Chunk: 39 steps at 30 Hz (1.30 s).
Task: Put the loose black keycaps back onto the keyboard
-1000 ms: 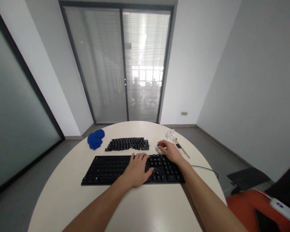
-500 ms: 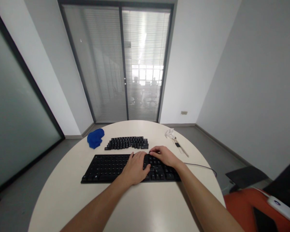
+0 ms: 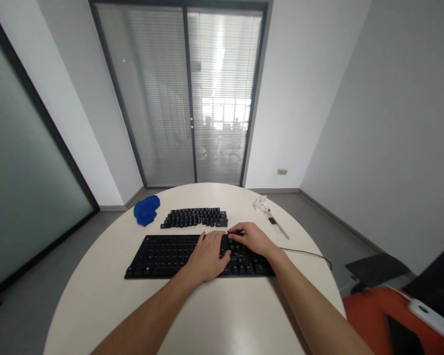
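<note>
Keyboard (image 3: 163, 256), black and wide, lies flat on a round, pale desk (image 3: 96, 301), its left section apparently bare of most caps. The left hand (image 3: 209, 254) rests over its middle, fingers spread; the right hand (image 3: 252, 238) has its fingertips drawn together at the far edge, though whether they pinch a keycap cannot be told. The board is probably light, stiff plastic, best held by its two short ends. Loose keycaps (image 3: 196, 218), in close rows just beyond it, are likely hard, slick and nearly weightless, best taken by their opposite sides and easily dropped. Counted: one keyboard, one cable (image 3: 305, 252) to the right, one soft-looking blue cloth (image 3: 146, 210) at far left, one brush (image 3: 281, 229) and one crumpled white wad (image 3: 260, 203) at far right; the keycaps are too small to count.
</note>
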### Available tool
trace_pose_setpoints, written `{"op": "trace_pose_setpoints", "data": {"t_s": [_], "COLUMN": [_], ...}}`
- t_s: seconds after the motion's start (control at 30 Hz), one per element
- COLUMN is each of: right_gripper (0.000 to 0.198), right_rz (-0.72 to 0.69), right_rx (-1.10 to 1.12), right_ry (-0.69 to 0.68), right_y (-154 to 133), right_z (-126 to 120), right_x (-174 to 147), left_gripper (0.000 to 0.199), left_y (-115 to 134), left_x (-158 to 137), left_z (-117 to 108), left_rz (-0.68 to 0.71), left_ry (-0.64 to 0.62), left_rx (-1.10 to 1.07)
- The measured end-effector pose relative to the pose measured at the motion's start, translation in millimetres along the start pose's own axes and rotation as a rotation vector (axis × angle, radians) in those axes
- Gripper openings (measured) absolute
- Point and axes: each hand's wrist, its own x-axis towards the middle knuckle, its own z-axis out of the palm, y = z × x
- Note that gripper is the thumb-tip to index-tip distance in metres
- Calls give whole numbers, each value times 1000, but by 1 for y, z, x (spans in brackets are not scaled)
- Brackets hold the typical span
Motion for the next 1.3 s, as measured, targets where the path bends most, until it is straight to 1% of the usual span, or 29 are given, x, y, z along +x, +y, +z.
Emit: {"op": "trace_pose_setpoints", "data": {"t_s": [0.13,0.23,0.3,0.43,0.6,0.87,1.03,1.3], "right_gripper": [28,33,32,28,27,24,21,18], "right_rz": [-28,10,41,57,66,168,206,227], "right_rx": [23,18,-8,-25,20,97,132,66], "right_ry": [-15,45,87,52,38,19,29,39], "right_y": [1,3,5,7,10,20,23,18], "right_z": [-2,-2,-2,0,0,4,8,11], "right_x": [-1,-1,0,1,2,6,10,11], "left_gripper": [51,50,48,48,44,50,52,47], "left_y": [0,1,1,2,1,-3,-4,-6], "left_x": [0,-1,-1,-1,0,1,2,1], "left_z": [-1,-2,-3,-3,-2,-2,-1,0], "left_rz": [0,17,33,46,29,25,32,44], "left_ry": [0,13,21,17,1,-26,-30,-30], "left_rx": [-3,-17,-23,-17,-8,-4,2,9]}}
